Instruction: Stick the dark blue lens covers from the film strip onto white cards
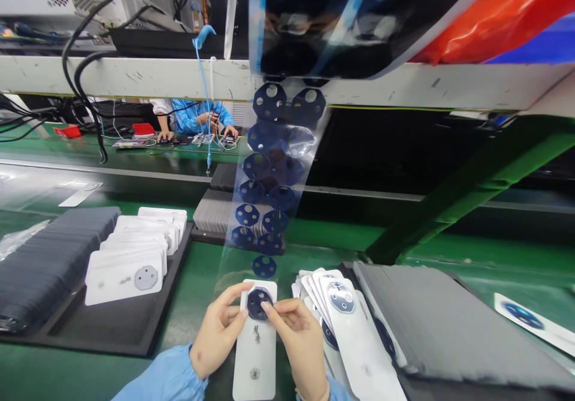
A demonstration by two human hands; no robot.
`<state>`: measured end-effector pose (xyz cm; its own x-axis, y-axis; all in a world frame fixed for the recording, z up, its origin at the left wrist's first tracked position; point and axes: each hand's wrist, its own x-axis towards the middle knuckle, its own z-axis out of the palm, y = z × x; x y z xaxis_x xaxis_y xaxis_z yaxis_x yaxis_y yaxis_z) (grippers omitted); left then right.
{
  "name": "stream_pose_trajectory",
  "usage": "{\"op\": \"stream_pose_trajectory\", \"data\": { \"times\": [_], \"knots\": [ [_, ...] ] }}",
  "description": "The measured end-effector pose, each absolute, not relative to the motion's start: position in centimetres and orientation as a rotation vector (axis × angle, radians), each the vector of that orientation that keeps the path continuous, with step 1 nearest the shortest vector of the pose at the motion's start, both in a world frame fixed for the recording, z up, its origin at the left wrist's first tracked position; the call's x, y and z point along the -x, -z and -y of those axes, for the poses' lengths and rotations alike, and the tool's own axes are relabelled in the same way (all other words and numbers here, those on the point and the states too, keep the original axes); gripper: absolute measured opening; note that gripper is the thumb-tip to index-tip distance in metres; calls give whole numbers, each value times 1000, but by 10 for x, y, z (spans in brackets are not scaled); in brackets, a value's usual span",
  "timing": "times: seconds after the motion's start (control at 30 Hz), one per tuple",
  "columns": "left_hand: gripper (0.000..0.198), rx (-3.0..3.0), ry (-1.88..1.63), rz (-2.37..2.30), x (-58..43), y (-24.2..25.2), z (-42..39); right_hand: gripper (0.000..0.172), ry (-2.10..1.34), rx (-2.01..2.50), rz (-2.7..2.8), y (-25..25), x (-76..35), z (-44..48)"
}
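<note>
Apparently for steadiness, the white panel [254,359] is gripped edgewise by the left hand [218,329]; seemingly for finer control, the dark film [257,300] is pinched in the right hand's [302,336] fingers.

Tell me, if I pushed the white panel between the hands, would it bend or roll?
The panel is probably stiff: its long edges look straight. It's likely light, as similar ones in the pile on the right look thin. It probably won't roll, being flat and oblong.
</note>
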<state>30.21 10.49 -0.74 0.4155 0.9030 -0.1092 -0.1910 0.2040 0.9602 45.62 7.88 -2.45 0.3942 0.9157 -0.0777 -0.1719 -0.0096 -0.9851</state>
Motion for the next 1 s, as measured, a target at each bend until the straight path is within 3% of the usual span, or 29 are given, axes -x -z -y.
{"op": "stream_pose_trajectory", "data": {
  "times": [0.73,1.0],
  "knots": [
    [44,-1101,-898,-882,-304,3,-102,31,-971,1297,844,27,-453,-77],
    [33,-1037,-1014,-997,-310,13,-94,21,-584,1357,1089,31,-440,-71]
  ]
}}
